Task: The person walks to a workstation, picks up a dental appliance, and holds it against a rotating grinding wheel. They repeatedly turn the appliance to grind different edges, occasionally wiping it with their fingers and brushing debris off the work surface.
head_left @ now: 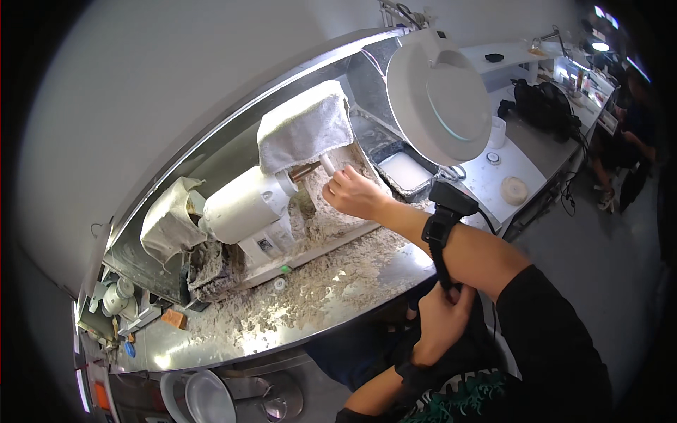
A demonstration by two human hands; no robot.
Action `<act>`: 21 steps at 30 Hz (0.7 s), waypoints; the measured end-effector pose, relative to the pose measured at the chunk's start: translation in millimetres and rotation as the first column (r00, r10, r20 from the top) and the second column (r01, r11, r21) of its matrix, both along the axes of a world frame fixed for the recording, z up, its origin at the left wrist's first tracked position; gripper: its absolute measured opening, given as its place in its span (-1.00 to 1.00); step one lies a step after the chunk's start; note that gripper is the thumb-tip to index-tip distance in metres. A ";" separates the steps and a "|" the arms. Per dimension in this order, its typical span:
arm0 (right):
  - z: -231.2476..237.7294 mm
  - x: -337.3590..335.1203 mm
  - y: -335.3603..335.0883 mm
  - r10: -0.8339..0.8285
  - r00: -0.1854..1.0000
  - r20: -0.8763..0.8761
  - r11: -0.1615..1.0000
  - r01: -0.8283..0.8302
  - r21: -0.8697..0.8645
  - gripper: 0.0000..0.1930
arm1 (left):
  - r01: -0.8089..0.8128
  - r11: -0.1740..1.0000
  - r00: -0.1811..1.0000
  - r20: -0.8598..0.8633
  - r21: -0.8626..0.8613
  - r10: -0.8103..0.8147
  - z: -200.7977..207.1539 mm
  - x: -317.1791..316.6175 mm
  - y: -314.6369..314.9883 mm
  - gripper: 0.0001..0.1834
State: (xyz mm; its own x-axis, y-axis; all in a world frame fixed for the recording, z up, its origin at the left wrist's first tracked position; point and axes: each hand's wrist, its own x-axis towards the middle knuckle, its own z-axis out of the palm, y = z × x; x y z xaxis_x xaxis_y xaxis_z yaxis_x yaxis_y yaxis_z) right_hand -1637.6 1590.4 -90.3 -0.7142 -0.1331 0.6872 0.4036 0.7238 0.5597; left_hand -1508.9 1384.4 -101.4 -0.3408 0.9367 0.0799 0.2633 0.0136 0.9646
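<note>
A white polishing lathe [247, 204] stands on the metal bench, with a brassy spindle [303, 171] sticking out toward the right. At the spindle's end is a small white piece [328, 165], disc-like or cylindrical. The fingers of my right hand [356, 194] are closed on that piece. A black wrist strap [437, 247] with a small black box [453, 199] goes round my right forearm. Below that forearm, my left hand [444, 321] is closed at the strap's lower end, its thumb and fingertips pressed together there.
Grey cloths [305, 125] drape over both ends of the lathe. Beige pumice-like grit [324, 282] covers the bench front. A black tray of milky liquid [405, 171] lies right of the lathe, under a large round white lamp or shield [441, 99]. A person [631, 134] is at far right.
</note>
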 end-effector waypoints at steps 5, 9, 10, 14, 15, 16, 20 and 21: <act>5.1 -10.5 -7.5 -0.028 0.996 -0.082 1.000 0.028 -0.008 -0.86 | -0.202 0.966 0.962 0.219 0.159 0.165 -19.8 4.6 0.8 -0.76; 5.1 -11.1 -14.7 -0.005 0.994 -0.111 1.000 0.007 0.017 -0.84 | -0.192 0.978 0.926 0.345 0.079 0.154 -10.1 2.2 -1.0 -0.72; 6.1 -12.2 -13.7 -0.006 0.994 -0.112 1.000 0.007 0.017 -0.84 | -0.175 0.981 0.973 0.164 0.083 0.160 -2.0 2.1 -3.2 -0.71; 11.5 -15.4 -15.4 -0.069 0.995 -0.075 0.996 0.072 0.043 -0.84 | -0.162 0.984 0.965 -0.197 0.070 0.173 9.1 -0.8 -13.9 -0.62; 12.0 -16.4 -18.4 -0.083 0.995 -0.047 0.996 0.085 0.039 -0.85 | -0.158 0.985 0.965 -0.200 0.071 0.169 12.4 -1.7 -18.2 -0.62; 11.0 -19.8 -21.1 -0.102 0.995 0.020 0.994 0.101 0.028 -0.85 | -0.277 0.951 0.922 -0.239 0.140 0.303 16.7 -2.7 -22.7 -0.58; -3.6 -4.7 -10.3 -0.143 0.989 0.034 0.972 0.134 0.193 -0.84 | -0.337 0.892 0.832 -0.348 0.301 0.432 44.7 -30.5 -25.6 -0.51; -6.0 -5.7 -13.7 -0.127 0.991 0.042 0.975 0.117 0.189 -0.84 | -0.311 0.897 0.813 -0.401 0.315 0.422 57.5 -36.3 -18.4 -0.51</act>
State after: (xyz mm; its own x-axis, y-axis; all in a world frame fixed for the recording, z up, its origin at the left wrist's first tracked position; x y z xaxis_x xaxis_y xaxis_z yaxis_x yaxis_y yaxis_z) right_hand -1643.3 1576.7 -96.3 -0.7682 -0.1643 0.6188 0.4483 0.5520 0.7031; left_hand -1545.3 1365.9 -43.9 -0.5289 0.6857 0.5002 0.6848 -0.0034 0.7287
